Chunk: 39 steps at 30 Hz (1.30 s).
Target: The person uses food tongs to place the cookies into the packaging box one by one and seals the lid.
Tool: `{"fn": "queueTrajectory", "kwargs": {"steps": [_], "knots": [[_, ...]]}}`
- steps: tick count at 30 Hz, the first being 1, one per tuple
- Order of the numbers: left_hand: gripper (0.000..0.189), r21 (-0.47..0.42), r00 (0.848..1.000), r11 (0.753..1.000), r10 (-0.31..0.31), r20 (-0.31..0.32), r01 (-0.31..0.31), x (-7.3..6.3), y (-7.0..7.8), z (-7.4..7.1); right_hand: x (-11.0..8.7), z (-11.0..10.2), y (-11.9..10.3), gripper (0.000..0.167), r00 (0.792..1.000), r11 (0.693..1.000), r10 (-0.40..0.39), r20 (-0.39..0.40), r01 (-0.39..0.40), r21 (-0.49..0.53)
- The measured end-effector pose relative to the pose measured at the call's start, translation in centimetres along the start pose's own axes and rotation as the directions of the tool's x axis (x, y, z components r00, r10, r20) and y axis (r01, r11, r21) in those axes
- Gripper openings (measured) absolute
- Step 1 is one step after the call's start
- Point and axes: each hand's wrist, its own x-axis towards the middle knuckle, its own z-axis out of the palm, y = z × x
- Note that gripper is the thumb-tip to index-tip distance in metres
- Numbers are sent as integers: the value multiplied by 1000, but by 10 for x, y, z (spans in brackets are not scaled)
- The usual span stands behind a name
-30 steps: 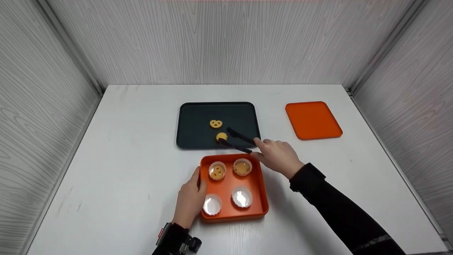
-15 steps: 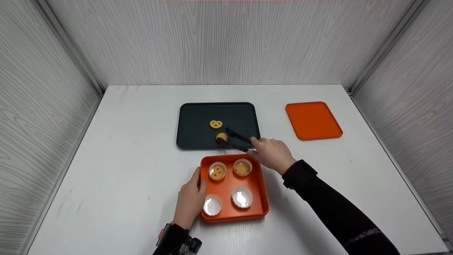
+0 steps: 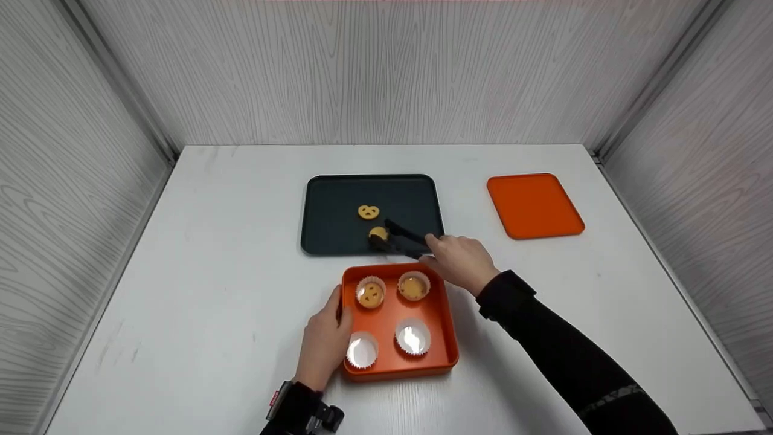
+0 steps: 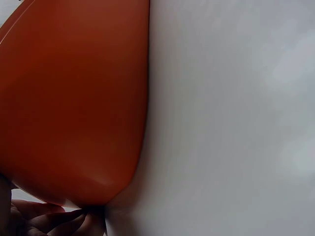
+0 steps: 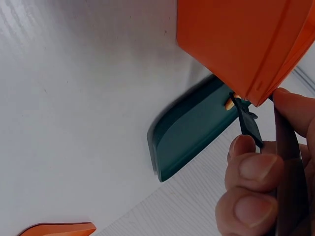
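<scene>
Black tongs (image 3: pixel 406 234) are held in my right hand (image 3: pixel 460 260), their arms spread. One tip touches or nearly touches a round yellow cookie (image 3: pixel 378 232) near the front edge of the dark green tray (image 3: pixel 323 235); whether the cookie is pinched I cannot tell. Behind it lies a pretzel-shaped cookie (image 3: pixel 368 212). My left hand (image 3: pixel 325 344) grips the left wall of an orange box (image 3: pixel 395 314), thumb at the rim. In its back half, two paper cups hold a pretzel-shaped cookie (image 3: pixel 371 294) and a round cookie (image 3: pixel 413 287). Two front paper cups (image 3: pixel 413 336) show bare insides.
An orange lid-like square (image 3: pixel 535 205) lies at the back right of the white table (image 3: pixel 211 272). Pale wood-grain panels (image 3: pixel 386 72) close off the back and both sides. The box stands just in front of the tray.
My right hand has shifted slightly left with the tongs, and the front tip now sits closer against the round cookie. The left hand and the box have stayed put.
</scene>
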Motion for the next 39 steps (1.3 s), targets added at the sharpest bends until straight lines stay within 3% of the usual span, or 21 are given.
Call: {"fn": "queueTrajectory", "kwargs": {"steps": [11, 18, 25, 39], "knots": [[56, -22, 1000, 1000, -6, 3, 6, 0, 1, 0, 6, -3, -2, 47, 998, 999, 32, 59, -32, -9], [54, -12, 1000, 1000, 25, -20, -25, 0, -1, 1, 9, -4, 0, 47, 998, 1000, 12, 57, -13, 13], [54, -13, 1000, 1000, 26, -11, -26, 0, -2, 1, 14, -5, 4, 48, 992, 998, 45, 116, -50, 47], [53, -28, 999, 999, 30, -15, -30, 0, -2, 1, 15, -5, 2, 47, 992, 997, 36, 119, -43, 62]]}}
